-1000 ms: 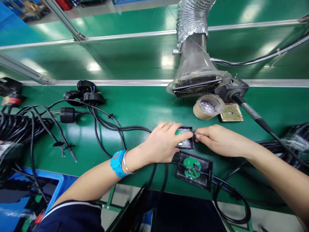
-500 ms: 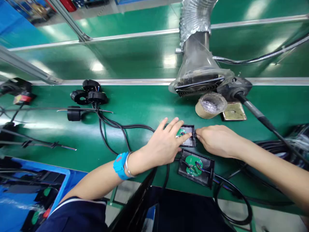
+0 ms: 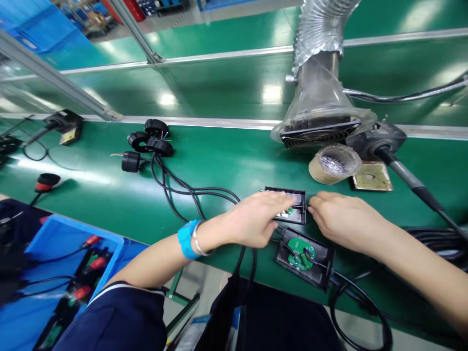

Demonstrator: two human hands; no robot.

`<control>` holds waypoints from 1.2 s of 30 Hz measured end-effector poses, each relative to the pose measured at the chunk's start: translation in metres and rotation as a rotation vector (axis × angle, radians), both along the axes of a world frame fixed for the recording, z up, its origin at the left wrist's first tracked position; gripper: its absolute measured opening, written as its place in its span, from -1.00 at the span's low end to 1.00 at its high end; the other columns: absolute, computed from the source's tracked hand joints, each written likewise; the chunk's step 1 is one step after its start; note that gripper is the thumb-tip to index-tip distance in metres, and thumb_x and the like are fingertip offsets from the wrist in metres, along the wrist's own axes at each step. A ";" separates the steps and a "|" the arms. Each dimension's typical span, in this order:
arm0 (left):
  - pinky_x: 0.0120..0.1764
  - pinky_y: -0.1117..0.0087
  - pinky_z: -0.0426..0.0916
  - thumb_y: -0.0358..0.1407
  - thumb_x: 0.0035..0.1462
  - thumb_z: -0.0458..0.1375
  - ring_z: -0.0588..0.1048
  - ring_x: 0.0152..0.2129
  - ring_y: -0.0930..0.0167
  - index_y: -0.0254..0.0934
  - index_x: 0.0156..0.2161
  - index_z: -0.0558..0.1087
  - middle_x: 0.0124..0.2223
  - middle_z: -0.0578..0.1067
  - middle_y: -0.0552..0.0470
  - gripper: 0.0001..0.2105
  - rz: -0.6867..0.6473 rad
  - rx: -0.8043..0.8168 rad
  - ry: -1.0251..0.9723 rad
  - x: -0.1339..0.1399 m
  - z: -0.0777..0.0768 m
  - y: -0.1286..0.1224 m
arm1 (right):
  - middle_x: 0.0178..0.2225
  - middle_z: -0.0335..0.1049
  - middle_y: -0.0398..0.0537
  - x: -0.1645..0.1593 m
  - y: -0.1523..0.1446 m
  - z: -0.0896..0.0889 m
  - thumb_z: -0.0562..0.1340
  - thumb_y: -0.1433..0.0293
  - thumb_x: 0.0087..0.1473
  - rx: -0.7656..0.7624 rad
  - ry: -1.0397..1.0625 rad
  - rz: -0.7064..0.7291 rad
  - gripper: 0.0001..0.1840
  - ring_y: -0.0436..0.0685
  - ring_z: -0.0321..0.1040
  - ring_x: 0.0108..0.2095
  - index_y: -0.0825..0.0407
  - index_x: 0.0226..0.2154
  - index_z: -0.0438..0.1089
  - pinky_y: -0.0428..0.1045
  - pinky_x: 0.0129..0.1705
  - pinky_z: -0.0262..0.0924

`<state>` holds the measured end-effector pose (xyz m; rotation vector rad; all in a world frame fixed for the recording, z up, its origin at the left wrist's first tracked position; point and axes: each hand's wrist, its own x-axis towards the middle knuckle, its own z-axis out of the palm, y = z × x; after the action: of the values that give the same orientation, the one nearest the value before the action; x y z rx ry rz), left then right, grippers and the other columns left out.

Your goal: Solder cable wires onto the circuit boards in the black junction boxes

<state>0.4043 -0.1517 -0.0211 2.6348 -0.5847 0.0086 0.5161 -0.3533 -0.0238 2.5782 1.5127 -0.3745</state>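
Observation:
My left hand (image 3: 256, 217) lies over a small black plastic box (image 3: 300, 219), its fingers stretched out and nearly together. It hides the box's left part and most of the green circuit board (image 3: 285, 213) inside. At the box's right end, my right hand (image 3: 331, 214) is closed in a pinch on what looks like a black cable, mostly hidden by the fingers. Just below, a second open black box (image 3: 283, 256) holds a round green circuit board (image 3: 300, 253) with thin wires. A looped black cable (image 3: 380, 312) leaves its right side.
Black ring-shaped connectors (image 3: 159, 146) with cables lie at the back left. A fume hood (image 3: 318, 92) hangs above a paper cup (image 3: 332, 165), a sponge tray (image 3: 373, 176) and a soldering iron (image 3: 405, 170). A blue bin (image 3: 113, 243) with parts stands lower left; coiled cable (image 3: 431, 243) lies right.
The view has shifted, so the bench things appear farther right. My left fingers, spread before, are now closer together and flatter over the box. Loose cables at the far left have gone from view.

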 end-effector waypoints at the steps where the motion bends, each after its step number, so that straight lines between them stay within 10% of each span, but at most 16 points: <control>1: 0.16 0.28 0.27 -0.39 0.13 0.07 0.36 0.11 0.37 -0.35 0.16 0.27 0.16 0.40 -0.10 -0.55 0.100 -0.124 -0.008 -0.002 0.007 0.009 | -0.34 0.35 0.12 -0.002 0.002 0.003 -0.03 0.38 0.19 0.077 -0.068 0.002 -0.74 0.26 0.34 -0.28 0.11 -0.35 0.32 0.08 -0.26 0.13; 7: -0.33 0.36 0.41 -0.22 -0.04 0.27 0.49 -0.33 0.39 -0.31 -0.04 0.33 -0.15 0.48 -0.03 -0.56 0.454 -0.159 0.192 -0.018 0.019 0.024 | -0.27 0.30 0.08 -0.016 0.038 -0.002 0.06 0.50 0.07 0.583 0.118 0.156 -0.84 0.17 0.22 -0.20 0.14 -0.32 0.34 0.05 -0.13 0.19; 13: -0.38 0.34 0.35 -0.03 0.09 0.21 0.53 -0.34 0.28 -0.32 -0.07 0.39 -0.25 0.54 -0.02 -0.58 0.325 0.097 0.254 0.001 0.003 0.006 | -0.33 0.31 0.00 -0.005 0.051 -0.025 0.15 0.48 -0.02 0.574 0.296 0.166 -0.95 0.13 0.25 -0.24 0.09 -0.43 0.33 0.03 -0.15 0.22; 23: -0.40 0.35 0.33 -0.10 0.10 0.12 0.55 -0.38 0.23 -0.30 -0.32 0.54 -0.35 0.57 -0.11 -0.70 0.085 0.460 0.381 0.051 0.029 0.006 | -0.42 0.34 -0.04 -0.001 0.054 -0.037 0.15 0.43 0.12 0.596 0.308 0.187 -0.80 0.06 0.18 -0.36 0.07 -0.49 0.41 -0.02 -0.26 0.09; 36: -0.26 0.43 0.35 -0.38 0.18 0.10 0.56 -0.27 0.37 -0.26 -0.10 0.47 -0.18 0.59 0.01 -0.81 0.038 0.248 0.317 0.032 0.031 0.039 | -0.29 0.37 -0.04 -0.010 0.054 -0.036 0.16 0.28 0.19 0.552 0.238 0.107 -0.80 0.10 0.25 -0.23 0.05 -0.24 0.42 -0.01 -0.20 0.07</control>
<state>0.4363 -0.1128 0.0098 2.8010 -0.4498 -0.4906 0.5057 -0.2996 -0.0600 2.9138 2.0787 -0.2902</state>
